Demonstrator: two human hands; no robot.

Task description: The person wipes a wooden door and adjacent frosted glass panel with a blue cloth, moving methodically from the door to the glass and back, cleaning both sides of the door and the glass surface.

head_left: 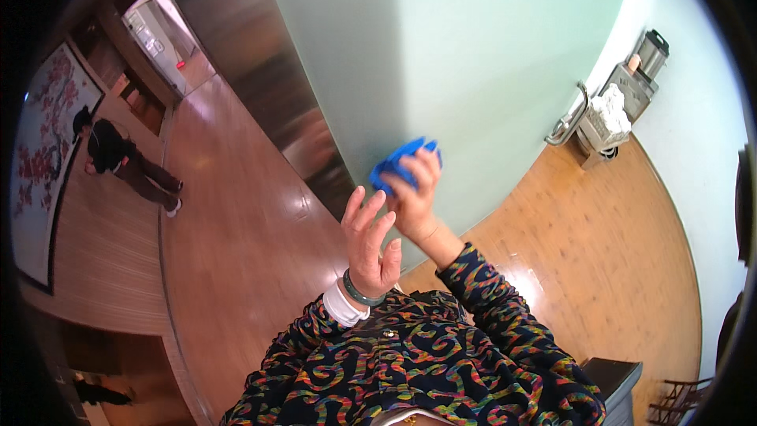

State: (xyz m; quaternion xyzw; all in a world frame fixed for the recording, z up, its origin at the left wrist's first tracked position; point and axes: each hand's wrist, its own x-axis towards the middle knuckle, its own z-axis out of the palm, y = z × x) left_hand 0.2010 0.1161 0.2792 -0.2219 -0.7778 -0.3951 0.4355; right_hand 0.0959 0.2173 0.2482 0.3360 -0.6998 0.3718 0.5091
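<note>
**Blue cloth (389,167) at glass door (473,55)**

The right hand (418,196) grips the cloth in front of the door; contact between them is unclear. The left hand (369,251), just beside the right, is open, fingers apart.

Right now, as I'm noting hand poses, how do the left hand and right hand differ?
The left hand is open and holds nothing; the right hand curls around a blue cloth.
The left wrist wears a dark bangle above a white cuff; the right wrist shows neither.
The left hand sits lower in the picture than the right.
Both are raised and ungloved, with matching patterned sleeves.
</note>
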